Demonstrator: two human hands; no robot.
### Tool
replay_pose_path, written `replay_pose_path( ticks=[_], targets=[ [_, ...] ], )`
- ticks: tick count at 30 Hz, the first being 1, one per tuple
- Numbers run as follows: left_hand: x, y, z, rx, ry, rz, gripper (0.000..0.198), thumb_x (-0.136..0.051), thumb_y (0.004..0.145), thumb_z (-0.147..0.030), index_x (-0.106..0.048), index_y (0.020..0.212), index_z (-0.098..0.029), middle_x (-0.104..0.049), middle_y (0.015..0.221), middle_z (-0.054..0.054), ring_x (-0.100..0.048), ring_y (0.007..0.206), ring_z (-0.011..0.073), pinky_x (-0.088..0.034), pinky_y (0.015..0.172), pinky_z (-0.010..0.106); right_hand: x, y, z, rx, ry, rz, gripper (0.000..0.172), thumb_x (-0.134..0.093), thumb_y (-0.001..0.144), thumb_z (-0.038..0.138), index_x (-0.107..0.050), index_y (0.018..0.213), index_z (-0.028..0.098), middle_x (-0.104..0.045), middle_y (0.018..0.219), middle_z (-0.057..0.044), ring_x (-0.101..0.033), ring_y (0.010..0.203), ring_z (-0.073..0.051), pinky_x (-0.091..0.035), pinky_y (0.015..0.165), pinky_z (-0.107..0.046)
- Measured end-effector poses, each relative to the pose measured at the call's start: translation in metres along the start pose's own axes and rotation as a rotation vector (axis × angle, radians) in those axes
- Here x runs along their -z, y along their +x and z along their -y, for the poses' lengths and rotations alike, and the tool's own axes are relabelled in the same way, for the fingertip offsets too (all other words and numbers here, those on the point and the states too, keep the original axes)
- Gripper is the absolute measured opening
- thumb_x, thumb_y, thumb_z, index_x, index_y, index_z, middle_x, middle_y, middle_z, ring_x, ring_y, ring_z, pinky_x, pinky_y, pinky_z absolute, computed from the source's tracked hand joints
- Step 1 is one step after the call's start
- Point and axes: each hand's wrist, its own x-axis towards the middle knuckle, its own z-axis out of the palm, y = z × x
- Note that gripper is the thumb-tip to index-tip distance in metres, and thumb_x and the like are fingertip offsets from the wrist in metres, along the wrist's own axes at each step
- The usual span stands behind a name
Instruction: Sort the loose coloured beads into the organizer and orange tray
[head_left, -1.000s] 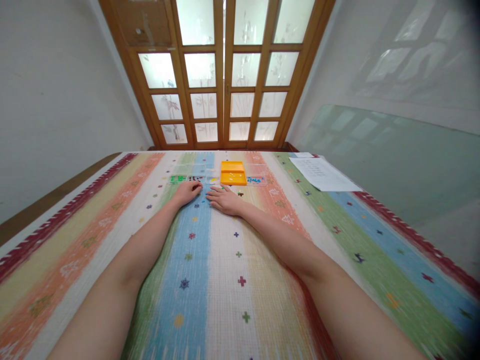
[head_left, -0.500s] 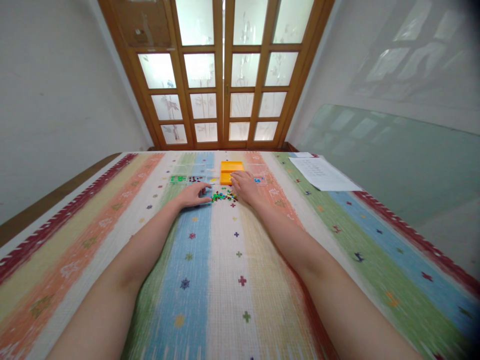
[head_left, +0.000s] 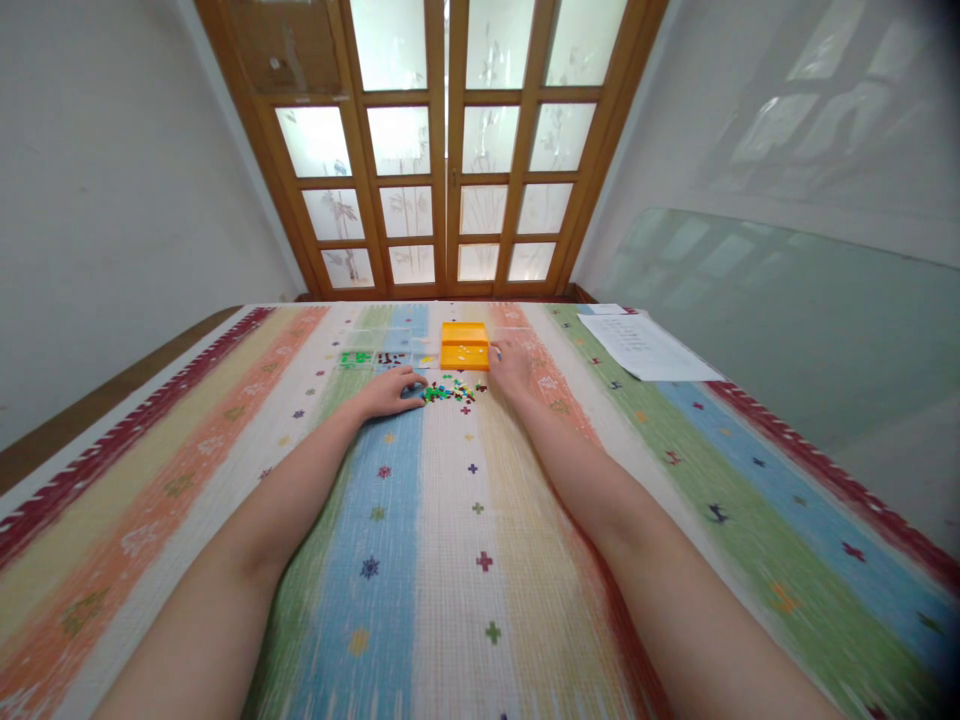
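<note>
A small pile of mixed coloured pieces (head_left: 453, 391), green, blue, yellow and dark, lies on the striped cloth. Beside its left edge rests my left hand (head_left: 390, 390), thumb and fingers apart around a gap, holding nothing that I can see. My right hand (head_left: 511, 370) is just right of the yellow open box (head_left: 465, 332), which has a few pale pieces in its near half. The right fingers are bent together; a speck of blue shows by the fingertips, but whether they hold it is unclear. This hand hides the clear box of blue pieces.
Behind my left hand stand clear boxes with green pieces (head_left: 355, 358), dark red-brown pieces (head_left: 391, 359) and yellow pieces (head_left: 427, 360). White paper sheets (head_left: 637, 346) lie at the back right of the cloth-covered table (head_left: 450, 560). A wooden glazed door (head_left: 450, 150) stands beyond.
My right hand has moved right, from over the pile and yellow box to the box's right side, uncovering the pale pieces. My left hand has shifted slightly right, closer to the pile.
</note>
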Motion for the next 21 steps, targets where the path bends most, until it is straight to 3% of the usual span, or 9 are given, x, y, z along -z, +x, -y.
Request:
replay_pose_path(
  ticks=[8,16,21],
  targets=[
    [0.0,0.0,0.008,0.017,-0.039,-0.011,0.036,-0.062,0.098,-0.05,-0.074,0.121,-0.025,-0.062,0.107,0.008,-0.062,0.097,0.0233,-0.049,0.089,0.035,-0.007,-0.003,0.006,0.128,0.03,0.034,0.035,-0.048,0.105,0.03,-0.078,0.114,0.016,-0.073,0.12,-0.014,-0.061,0.114,-0.029,-0.04,0.103,-0.04],
    [-0.01,0.0,0.017,0.083,0.062,-0.115,0.027,-0.056,0.101,-0.041,-0.074,0.115,-0.026,-0.065,0.108,0.007,-0.064,0.099,0.0235,-0.049,0.09,0.036,-0.009,-0.005,0.006,0.162,0.04,0.035,0.033,-0.048,0.104,0.027,-0.079,0.108,0.016,-0.074,0.116,-0.014,-0.062,0.109,-0.028,-0.042,0.097,-0.039],
    [-0.007,-0.001,0.014,0.048,0.076,-0.105,0.034,-0.059,0.099,-0.05,-0.074,0.117,-0.026,-0.065,0.109,0.008,-0.063,0.101,0.0246,-0.048,0.09,0.037,-0.01,-0.006,0.008,0.184,0.039,0.036,0.032,-0.049,0.104,0.028,-0.079,0.108,0.017,-0.074,0.114,-0.014,-0.063,0.107,-0.027,-0.044,0.096,-0.038]
  ],
)
